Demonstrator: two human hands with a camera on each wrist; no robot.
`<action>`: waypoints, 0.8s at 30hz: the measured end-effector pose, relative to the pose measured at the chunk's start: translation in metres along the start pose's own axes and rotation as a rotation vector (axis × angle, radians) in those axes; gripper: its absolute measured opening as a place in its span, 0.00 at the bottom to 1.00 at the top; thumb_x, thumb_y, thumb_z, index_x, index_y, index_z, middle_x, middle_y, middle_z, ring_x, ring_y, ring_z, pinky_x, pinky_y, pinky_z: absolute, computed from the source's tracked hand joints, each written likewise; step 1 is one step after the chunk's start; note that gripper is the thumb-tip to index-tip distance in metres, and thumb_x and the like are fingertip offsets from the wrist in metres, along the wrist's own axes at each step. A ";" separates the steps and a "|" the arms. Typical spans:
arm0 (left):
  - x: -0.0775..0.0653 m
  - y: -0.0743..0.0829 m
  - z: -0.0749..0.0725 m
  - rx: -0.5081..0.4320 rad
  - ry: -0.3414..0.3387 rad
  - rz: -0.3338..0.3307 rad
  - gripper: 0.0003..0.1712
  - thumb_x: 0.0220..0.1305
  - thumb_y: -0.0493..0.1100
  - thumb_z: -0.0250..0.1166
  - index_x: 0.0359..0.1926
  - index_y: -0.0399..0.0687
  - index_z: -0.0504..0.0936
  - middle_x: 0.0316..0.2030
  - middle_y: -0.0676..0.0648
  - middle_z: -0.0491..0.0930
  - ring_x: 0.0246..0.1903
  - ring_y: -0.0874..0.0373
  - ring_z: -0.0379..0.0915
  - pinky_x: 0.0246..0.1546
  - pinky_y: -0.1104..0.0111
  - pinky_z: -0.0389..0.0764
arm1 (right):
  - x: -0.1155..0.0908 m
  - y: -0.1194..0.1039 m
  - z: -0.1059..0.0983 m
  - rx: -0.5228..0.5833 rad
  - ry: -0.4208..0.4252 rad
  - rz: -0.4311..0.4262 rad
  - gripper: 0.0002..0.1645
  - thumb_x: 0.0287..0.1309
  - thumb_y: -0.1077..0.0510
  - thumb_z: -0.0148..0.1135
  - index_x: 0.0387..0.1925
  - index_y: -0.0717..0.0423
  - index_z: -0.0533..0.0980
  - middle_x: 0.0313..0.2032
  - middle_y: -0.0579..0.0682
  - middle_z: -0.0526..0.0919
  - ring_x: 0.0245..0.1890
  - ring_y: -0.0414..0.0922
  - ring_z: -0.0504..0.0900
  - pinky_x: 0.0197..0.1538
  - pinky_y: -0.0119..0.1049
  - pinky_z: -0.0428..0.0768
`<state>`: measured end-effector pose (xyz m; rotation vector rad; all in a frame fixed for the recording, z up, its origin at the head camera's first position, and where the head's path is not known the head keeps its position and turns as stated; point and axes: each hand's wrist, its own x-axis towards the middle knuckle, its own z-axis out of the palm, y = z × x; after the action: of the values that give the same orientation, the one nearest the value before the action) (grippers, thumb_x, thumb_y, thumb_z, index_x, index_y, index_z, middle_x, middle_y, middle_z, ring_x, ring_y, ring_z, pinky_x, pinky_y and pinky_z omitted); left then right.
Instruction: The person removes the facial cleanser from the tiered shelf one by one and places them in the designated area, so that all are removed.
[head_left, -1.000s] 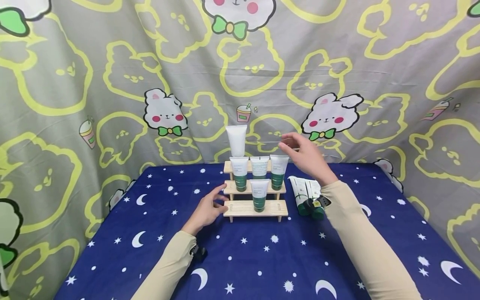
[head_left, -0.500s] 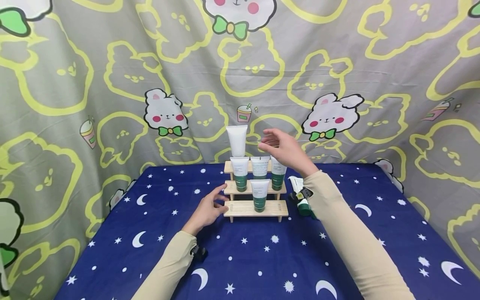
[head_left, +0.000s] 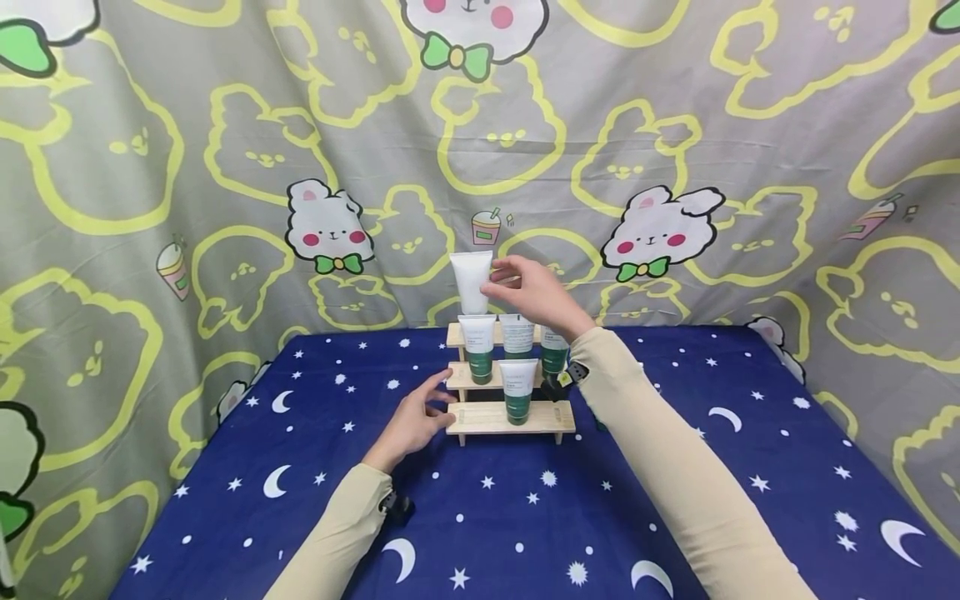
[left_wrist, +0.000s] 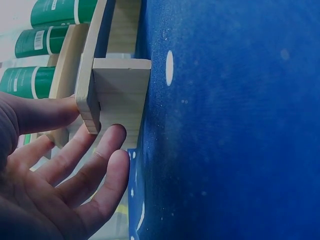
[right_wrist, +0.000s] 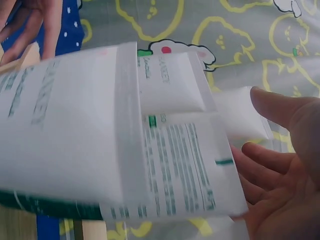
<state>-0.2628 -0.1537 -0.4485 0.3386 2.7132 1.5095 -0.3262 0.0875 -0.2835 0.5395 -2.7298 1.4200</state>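
Note:
A three-step wooden display stand (head_left: 480, 417) carries white tubes with green lower ends. My left hand (head_left: 412, 421) grips the left end of its bottom step, thumb on the upper edge and fingertips at the end and underside. On the top step a plain white tube (head_left: 471, 282) stands at the left. My right hand (head_left: 536, 292) is at its right side, thumb tip (right_wrist: 257, 97) at the tube's edge and fingers spread below in the right wrist view. The middle step holds a left tube (head_left: 477, 342), a middle tube (head_left: 517, 335) and a right tube (head_left: 553, 352), partly covered by the right wrist.
One more tube (head_left: 517, 387) stands on the bottom step. The right forearm hides most of the tubes lying right of the stand. A blue star-and-moon cloth (head_left: 525, 517) covers the table, and a patterned grey curtain (head_left: 405, 150) hangs behind.
My right hand has moved left, from above the right side of the stand to the white tube on the top step. The left hand has stayed at the bottom step.

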 end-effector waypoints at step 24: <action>0.000 -0.001 0.000 -0.004 -0.003 0.001 0.44 0.61 0.29 0.70 0.76 0.52 0.67 0.49 0.42 0.86 0.31 0.56 0.82 0.31 0.66 0.80 | 0.018 -0.009 0.018 0.030 0.037 0.043 0.26 0.69 0.50 0.66 0.64 0.53 0.75 0.58 0.53 0.80 0.62 0.52 0.78 0.60 0.49 0.79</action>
<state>-0.2630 -0.1538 -0.4494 0.3422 2.7073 1.5136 -0.3383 0.0632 -0.2837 0.4540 -2.7118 1.4665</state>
